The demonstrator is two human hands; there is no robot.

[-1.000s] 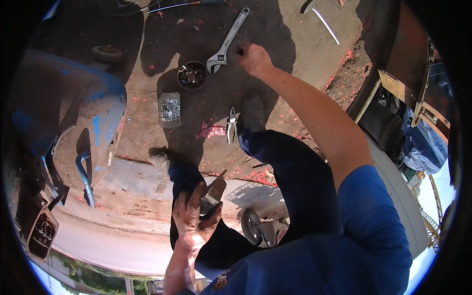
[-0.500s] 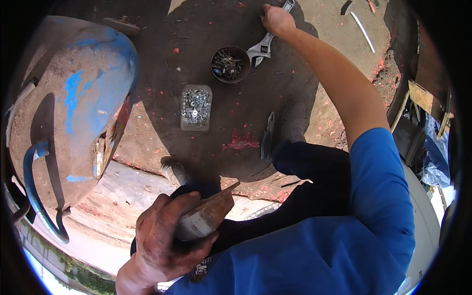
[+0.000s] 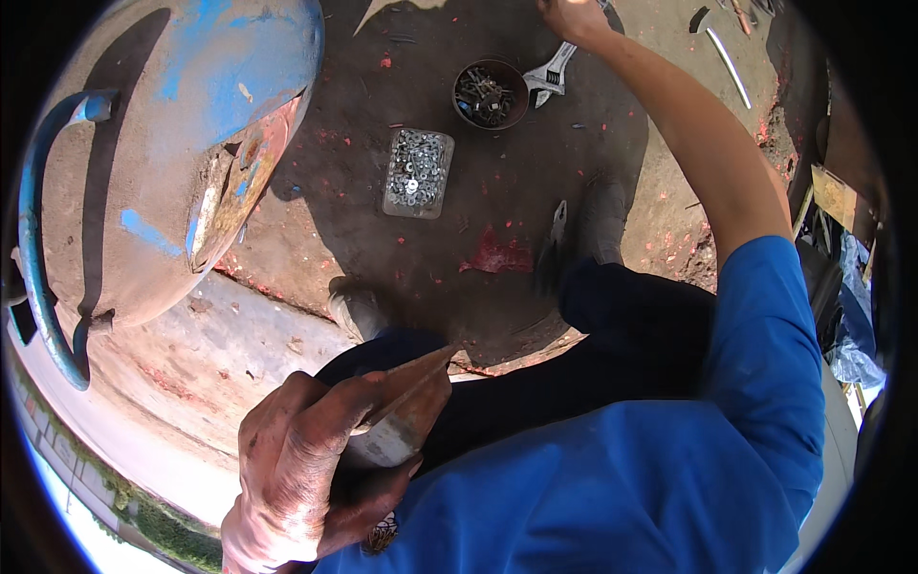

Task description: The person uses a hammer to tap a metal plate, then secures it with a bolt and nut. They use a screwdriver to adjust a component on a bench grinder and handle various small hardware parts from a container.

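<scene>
My left hand [image 3: 301,464] grips a worn, angled metal piece [image 3: 402,421] low in the view. At the top edge, my right hand [image 3: 574,19] is closed around the handle of the adjustable wrench [image 3: 555,72], partly out of view. The wrench head lies beside a round container [image 3: 488,96] of bolts and small hardware. A clear tray [image 3: 418,175] of washers or nuts sits lower left of it. Dark-handled pliers [image 3: 550,249] lie near my right foot.
A dirty blue-painted metal body [image 3: 210,124] with a tubular handle [image 3: 38,230] fills the left. My legs and boots are below the hardware. A silvery rod [image 3: 729,67] lies at upper right. Boards [image 3: 835,196], dark objects and plastic sheeting [image 3: 851,316] line the right edge.
My right hand has reached forward and closed on the wrench. My left hand has shifted lower left with the metal piece. The view has also shifted, bringing the blue body higher in it.
</scene>
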